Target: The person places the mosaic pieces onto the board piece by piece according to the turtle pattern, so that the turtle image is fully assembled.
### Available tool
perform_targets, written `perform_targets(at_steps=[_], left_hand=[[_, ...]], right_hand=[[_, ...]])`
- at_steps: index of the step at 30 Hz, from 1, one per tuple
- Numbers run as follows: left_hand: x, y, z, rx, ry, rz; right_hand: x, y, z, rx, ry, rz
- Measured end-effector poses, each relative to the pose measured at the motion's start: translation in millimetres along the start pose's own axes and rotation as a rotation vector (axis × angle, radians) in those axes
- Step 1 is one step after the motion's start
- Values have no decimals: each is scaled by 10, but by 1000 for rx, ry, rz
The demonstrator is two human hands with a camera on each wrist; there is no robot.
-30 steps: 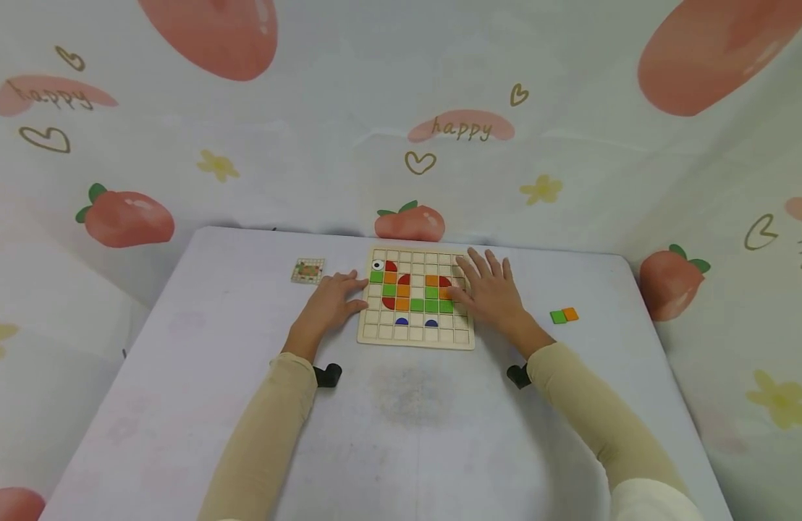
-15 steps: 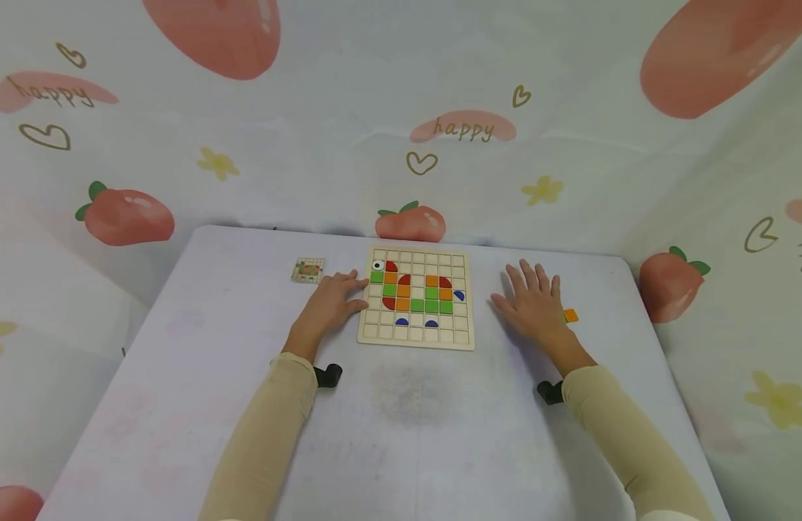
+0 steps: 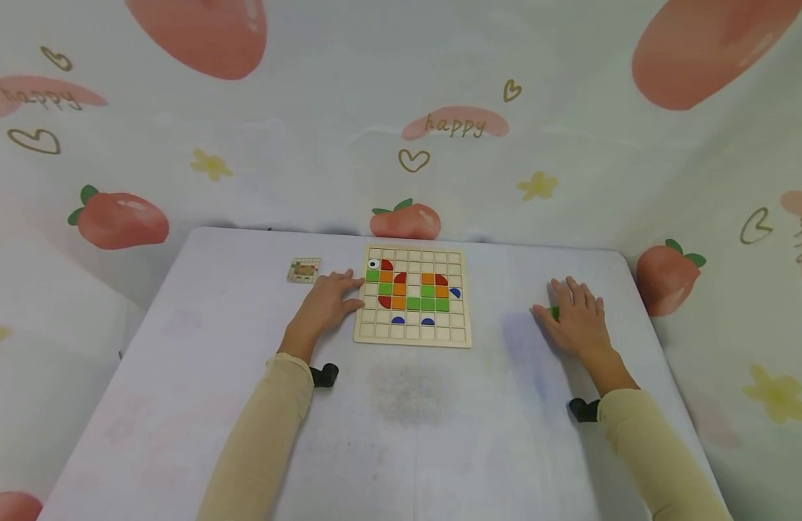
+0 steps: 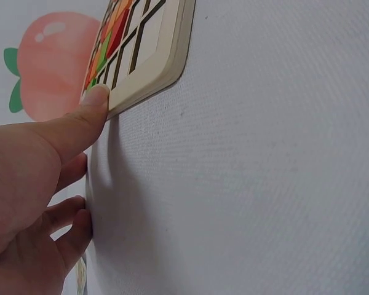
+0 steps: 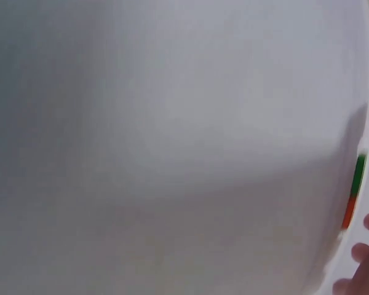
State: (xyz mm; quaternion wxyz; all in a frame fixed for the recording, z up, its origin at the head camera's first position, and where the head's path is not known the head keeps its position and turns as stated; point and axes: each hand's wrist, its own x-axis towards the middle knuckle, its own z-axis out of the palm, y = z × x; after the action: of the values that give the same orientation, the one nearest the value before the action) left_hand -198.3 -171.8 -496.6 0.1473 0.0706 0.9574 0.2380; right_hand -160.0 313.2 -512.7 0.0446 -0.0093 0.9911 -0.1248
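A wooden grid board [image 3: 410, 343] lies on the table, with green, orange, red and blue pieces and a round eye piece [image 3: 373, 264] set in its squares. At its left edge my left hand [image 3: 323, 307] rests, the thumb [image 4: 92, 110] touching the rim in the left wrist view. To the right of the board, my right hand [image 3: 578, 325] hovers with fingers spread over a green tile [image 3: 554, 312], which it partly covers. In the right wrist view the green tile and an orange tile [image 5: 349, 212] lie side by side, apart from the fingers.
A small picture card [image 3: 304, 270] lies left of the board, near the left hand's fingers. The white-covered table [image 3: 407, 449] meets a cloth backdrop [image 3: 323, 174] printed with fruit. A black wrist mount [image 3: 325, 375] juts from the left sleeve.
My right hand has left the board's right side and moved right to the tiles. A blue piece it had covered now shows on the board. The left hand stays at the edge.
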Motion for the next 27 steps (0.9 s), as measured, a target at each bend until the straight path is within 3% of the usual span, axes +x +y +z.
perform_targets(at_steps=[5, 15, 20, 27], left_hand=[[-8, -5, -2, -8, 6, -2], [-8, -1, -11, -20, 0, -1], [-9, 7, -18, -30, -6, -3], [-4, -5, -11, -21, -6, -4]], right_hand=[[-93, 167, -28, 40, 0, 12], [-127, 328, -221, 260, -167, 20], [-143, 363, -215, 329, -139, -7], [-111, 322, -152, 341, -60, 9]])
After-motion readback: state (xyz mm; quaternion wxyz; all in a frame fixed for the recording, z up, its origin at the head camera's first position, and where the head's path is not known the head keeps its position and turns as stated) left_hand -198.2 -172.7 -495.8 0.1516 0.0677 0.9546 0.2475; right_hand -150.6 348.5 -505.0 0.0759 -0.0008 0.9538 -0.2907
